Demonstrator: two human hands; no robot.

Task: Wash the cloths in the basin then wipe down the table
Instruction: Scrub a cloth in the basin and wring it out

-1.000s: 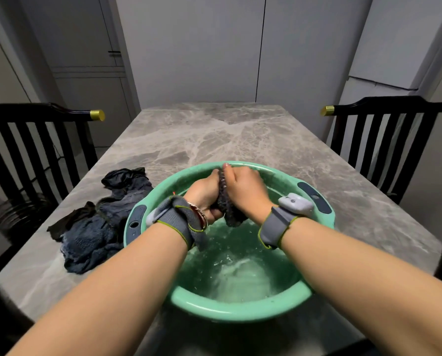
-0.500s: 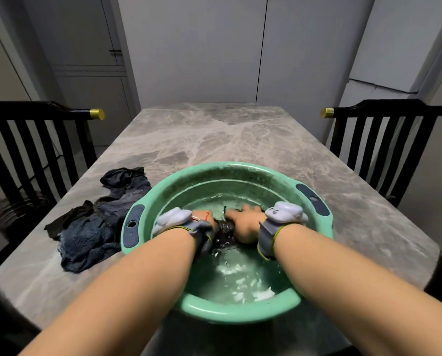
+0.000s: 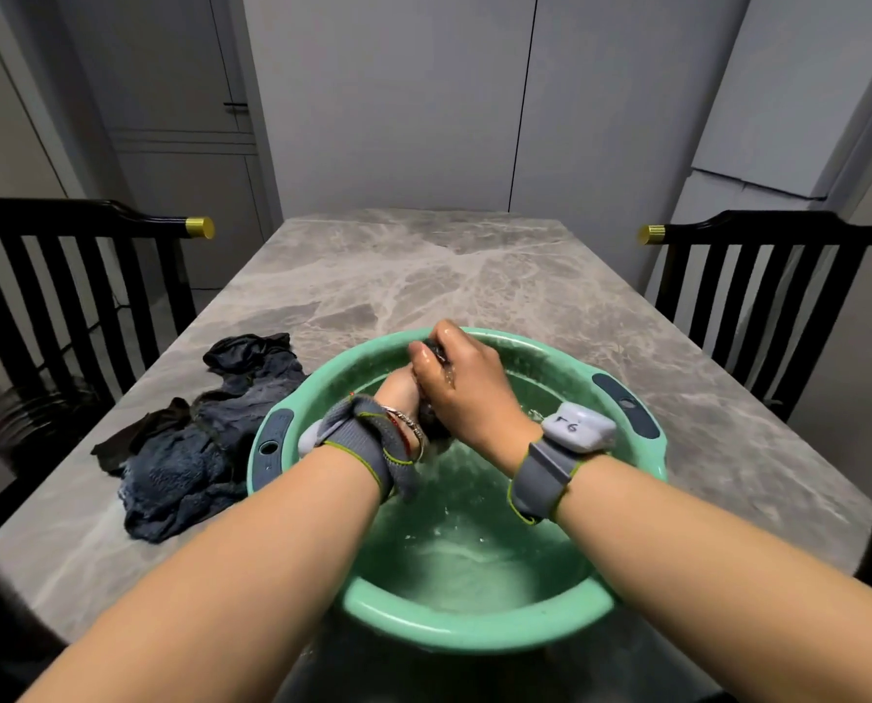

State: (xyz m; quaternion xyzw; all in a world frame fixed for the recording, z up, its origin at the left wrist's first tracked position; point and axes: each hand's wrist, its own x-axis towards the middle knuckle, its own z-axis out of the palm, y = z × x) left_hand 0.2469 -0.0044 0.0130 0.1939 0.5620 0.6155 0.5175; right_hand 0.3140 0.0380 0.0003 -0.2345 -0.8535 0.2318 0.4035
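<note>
Both hands, the left hand [image 3: 398, 393] and the right hand [image 3: 462, 393], grip tightly one dark cloth [image 3: 431, 421] between them, above the water in the basin [image 3: 474, 634]

The left hand [image 3: 397, 394] and right hand [image 3: 467, 393] grip a dark cloth [image 3: 432, 422] over the green basin [image 3: 474, 637]. More cloths [image 3: 185, 449] lie heaped beside it.

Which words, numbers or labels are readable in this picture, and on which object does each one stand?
"r6": handwritten on the white device strapped to the right wrist.
Device on the left wrist: mostly hidden, no writing shows.
Green basin, pile of cloths, table: no text.
</note>
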